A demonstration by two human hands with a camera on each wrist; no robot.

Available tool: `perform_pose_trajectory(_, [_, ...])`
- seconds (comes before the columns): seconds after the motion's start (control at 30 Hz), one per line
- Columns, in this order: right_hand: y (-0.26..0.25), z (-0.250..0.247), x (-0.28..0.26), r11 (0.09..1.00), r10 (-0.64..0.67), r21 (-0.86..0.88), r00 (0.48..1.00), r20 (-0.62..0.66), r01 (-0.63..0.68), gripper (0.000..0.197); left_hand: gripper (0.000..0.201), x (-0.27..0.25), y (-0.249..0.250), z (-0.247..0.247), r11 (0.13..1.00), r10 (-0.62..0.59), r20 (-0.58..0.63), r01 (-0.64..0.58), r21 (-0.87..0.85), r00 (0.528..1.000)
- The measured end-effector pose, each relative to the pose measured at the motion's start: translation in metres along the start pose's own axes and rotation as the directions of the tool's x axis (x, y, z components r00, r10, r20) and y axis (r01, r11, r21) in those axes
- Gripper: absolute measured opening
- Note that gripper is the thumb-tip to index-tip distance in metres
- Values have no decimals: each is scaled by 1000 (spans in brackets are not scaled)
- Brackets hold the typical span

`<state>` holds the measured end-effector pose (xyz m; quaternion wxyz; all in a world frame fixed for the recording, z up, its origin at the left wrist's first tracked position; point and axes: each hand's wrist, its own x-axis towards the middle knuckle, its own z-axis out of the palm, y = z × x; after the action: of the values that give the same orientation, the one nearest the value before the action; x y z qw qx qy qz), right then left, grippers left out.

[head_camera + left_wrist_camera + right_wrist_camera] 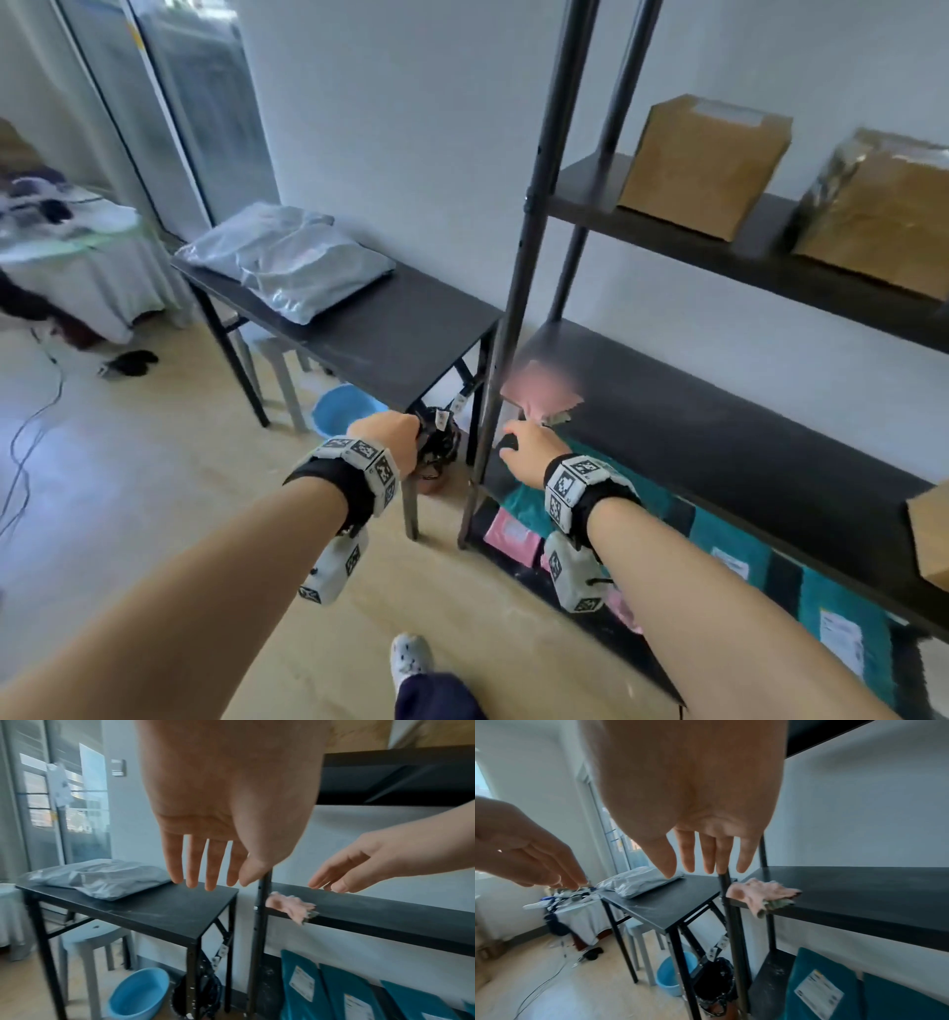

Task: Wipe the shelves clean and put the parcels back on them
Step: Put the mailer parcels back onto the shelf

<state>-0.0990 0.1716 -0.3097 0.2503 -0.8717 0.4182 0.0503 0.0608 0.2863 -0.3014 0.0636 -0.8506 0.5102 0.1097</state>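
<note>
Middle shelf point(719, 426): pink cloth point(539, 393) at its left end.
Left grip point(205, 833): fingers straight, empty.
Right grip point(706, 833): fingers straight, empty, near cloth.

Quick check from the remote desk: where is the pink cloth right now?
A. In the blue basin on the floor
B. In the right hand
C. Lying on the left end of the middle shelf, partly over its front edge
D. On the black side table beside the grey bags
C. The pink cloth lies on the left end of the middle shelf, partly over its front edge; the left hand and right hand are both open and hold nothing.
</note>
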Motion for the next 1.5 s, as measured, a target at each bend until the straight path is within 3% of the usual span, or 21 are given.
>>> perform_pose_trajectory(0.33, [-115, 14, 161, 988, -145, -38, 983, 116, 150, 44, 28, 91, -140, -22, 976, -217, 27, 217, -8, 976])
perform_pose_trajectory(0.73, [-204, 28, 324, 981, -193, 27, 959, 209, 192, 44, 31, 205, -261, -32, 936, -331, 82, 338, -95, 940])
perform_pose_trajectory(1.1, [-279, 56, 453, 975, -17, 219, 985, 174, -22, 43, 29, 335, -389, -47, 966, -205, 141, 224, -130, 968])
perform_pose_trajectory(1.33, [-324, 68, 523, 895, 151, 396, 976, 159, -203, 51, 32, 438, -473, -65, 963, -122, 172, 159, -216, 977])
perform_pose_trajectory(1.5, [-331, 70, 557, 824, 249, 487, 957, 150, -291, 59, 37, 495, -498, -68, 936, -96, 201, 158, -316, 975])
